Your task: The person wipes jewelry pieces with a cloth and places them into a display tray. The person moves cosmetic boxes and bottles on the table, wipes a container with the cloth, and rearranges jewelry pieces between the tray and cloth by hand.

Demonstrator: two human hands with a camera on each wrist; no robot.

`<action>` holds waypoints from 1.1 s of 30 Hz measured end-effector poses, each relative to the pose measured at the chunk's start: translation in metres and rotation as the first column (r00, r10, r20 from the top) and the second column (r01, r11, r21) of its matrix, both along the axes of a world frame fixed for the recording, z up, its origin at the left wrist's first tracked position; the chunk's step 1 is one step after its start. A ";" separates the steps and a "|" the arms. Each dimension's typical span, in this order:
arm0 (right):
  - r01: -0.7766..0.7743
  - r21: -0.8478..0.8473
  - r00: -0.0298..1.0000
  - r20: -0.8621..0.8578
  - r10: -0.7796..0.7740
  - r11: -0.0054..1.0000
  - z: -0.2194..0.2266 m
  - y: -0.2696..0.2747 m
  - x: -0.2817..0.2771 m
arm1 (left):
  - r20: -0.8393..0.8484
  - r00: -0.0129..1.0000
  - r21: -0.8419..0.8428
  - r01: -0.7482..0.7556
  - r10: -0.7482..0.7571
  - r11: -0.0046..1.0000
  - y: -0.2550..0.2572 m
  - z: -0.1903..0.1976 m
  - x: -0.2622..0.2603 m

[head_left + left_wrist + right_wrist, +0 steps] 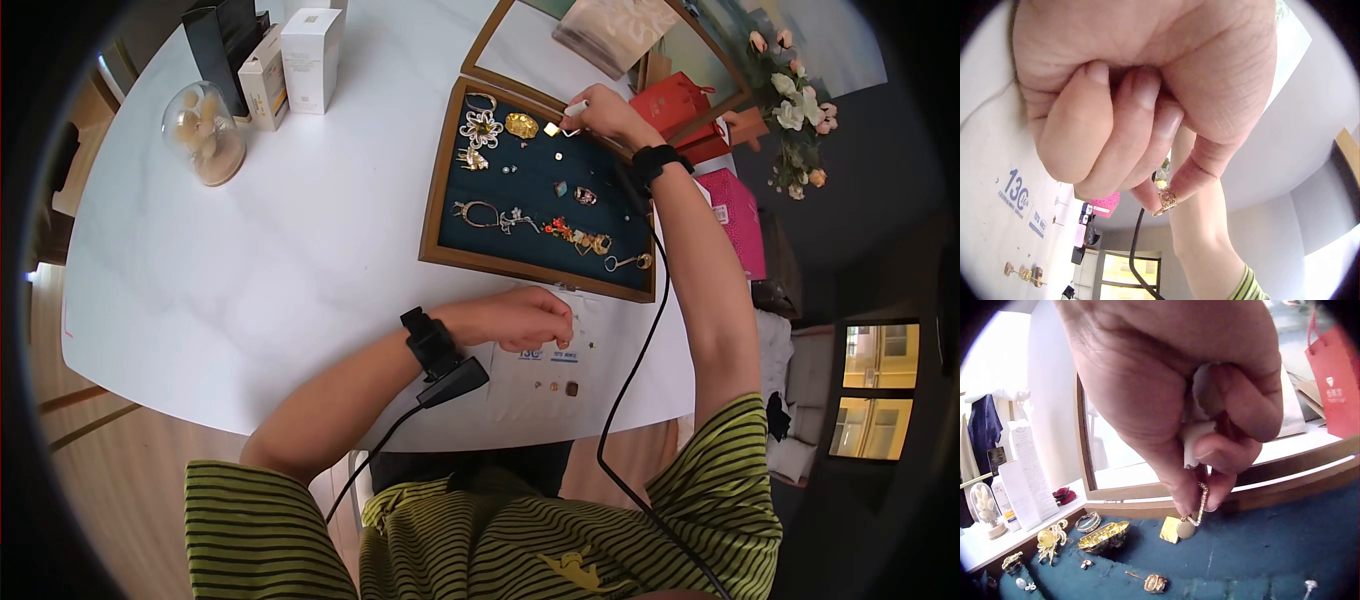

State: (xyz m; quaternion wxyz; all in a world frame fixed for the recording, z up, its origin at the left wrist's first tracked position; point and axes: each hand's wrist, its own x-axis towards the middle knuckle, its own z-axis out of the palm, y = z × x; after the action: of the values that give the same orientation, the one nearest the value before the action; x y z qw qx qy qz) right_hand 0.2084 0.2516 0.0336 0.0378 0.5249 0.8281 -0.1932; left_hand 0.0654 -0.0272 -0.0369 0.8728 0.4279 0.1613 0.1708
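Note:
At the far right of the open jewelry box (440, 220), my right hand (605, 115) pinches a gold chain (1202, 501) between thumb and fingertips. A round gold disc (1185, 530) and a square gold piece (1170, 530) show at its lower end, close over the dark lining. A white crumpled tissue-like piece (1199, 440) is tucked in the curled fingers of that hand. Just in front of the box, my left hand (515, 318) has its fingers curled. Its thumb and fingertip pinch a small ornate gold earring (1167, 199).
Inside the box lie a gold ingot-shaped piece (1105, 535), a flower brooch (482, 128) and several rings. A printed white sheet (520, 395) with small studs lies by the table's front edge. A glass dome (205, 135) and boxes (312, 62) stand back left; a red bag (672, 100) back right.

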 end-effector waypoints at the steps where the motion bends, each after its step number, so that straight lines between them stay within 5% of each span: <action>1: 0.001 0.002 1.000 -0.016 -0.001 1.000 0.001 0.000 0.002 | 0.016 1.000 0.001 0.004 -0.004 1.000 0.000 -0.001 0.000; 9: 0.002 -0.006 0.995 -0.095 -0.003 1.000 -0.001 -0.007 0.012 | 0.016 1.000 -0.004 -0.023 0.023 1.000 0.000 -0.003 0.002; 11: 0.038 0.016 0.998 0.049 -0.039 0.999 0.008 -0.018 0.009 | 0.019 0.999 0.007 -0.041 0.041 0.999 0.000 -0.003 0.002; 15: 0.098 0.075 0.995 0.022 -0.100 0.992 0.021 -0.036 0.020 | -0.012 0.999 0.008 -0.034 0.035 0.999 0.000 0.001 0.003; 17: -0.060 0.293 0.979 -0.168 0.113 0.954 0.027 -0.048 0.028 | 0.002 0.999 0.001 -0.043 0.043 0.999 -0.001 -0.001 0.001; 20: -0.118 0.241 0.921 -0.337 0.198 0.963 0.050 -0.103 0.029 | 0.020 0.998 -0.051 -0.052 0.053 0.997 -0.001 -0.005 0.003; 25: 0.006 -0.025 0.919 -0.394 -0.016 1.000 0.078 -0.220 0.028 | 0.048 0.993 -0.029 -0.108 0.110 0.994 0.000 -0.012 0.004; 26: -0.121 0.100 0.914 -0.376 0.150 0.988 0.071 -0.234 0.035 | 0.024 0.993 -0.040 -0.112 0.113 0.993 -0.001 -0.009 0.004; 27: -0.122 0.125 0.914 -0.373 0.160 0.985 0.064 -0.249 0.041 | 0.041 0.995 -0.036 -0.094 0.096 0.995 0.000 -0.012 0.004; 29: -0.041 0.101 0.959 -0.274 0.068 0.994 0.057 -0.278 0.045 | 0.020 0.995 -0.040 -0.100 0.101 0.994 -0.001 -0.009 0.003; 33: 0.128 0.010 0.931 -0.345 -0.116 0.992 0.032 -0.321 0.045 | 0.031 0.994 -0.026 -0.105 0.106 0.994 -0.002 -0.010 0.002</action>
State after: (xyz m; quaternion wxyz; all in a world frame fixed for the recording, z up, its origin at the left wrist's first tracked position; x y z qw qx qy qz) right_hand 0.2534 -0.0696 0.0652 -0.1279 0.5340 0.7908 -0.2706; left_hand 0.0670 -0.0291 -0.0465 0.8702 0.4054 0.1716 0.2215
